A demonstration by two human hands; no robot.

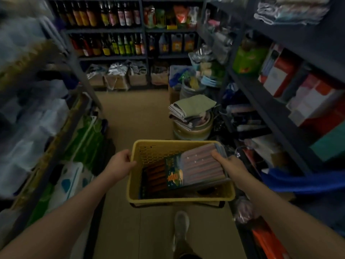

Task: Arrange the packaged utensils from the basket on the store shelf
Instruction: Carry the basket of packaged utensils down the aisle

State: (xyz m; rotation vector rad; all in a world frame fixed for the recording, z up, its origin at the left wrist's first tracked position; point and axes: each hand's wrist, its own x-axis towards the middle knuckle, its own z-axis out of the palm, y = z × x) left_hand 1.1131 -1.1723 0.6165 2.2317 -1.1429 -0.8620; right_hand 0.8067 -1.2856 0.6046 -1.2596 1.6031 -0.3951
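A yellow plastic basket (149, 152) hangs in front of me in a narrow store aisle. My left hand (121, 164) grips its left rim. My right hand (226, 163) is closed on a stack of packaged utensils (197, 165), flat clear packs with pale ribbed contents and a dark green printed card at the near end, tilted over the basket's right side. More packs with orange-brown contents (154, 176) lie in the basket's bottom. The right-hand shelf (270, 101) runs beside my right arm.
Dark metal shelving lines both sides; bagged goods (37, 128) on the left, boxed goods (308, 101) on the right. Bottles (104, 15) fill the far rack. A tub of folded cloths (192, 116) stands on the floor ahead right. My foot (181, 227) is below the basket.
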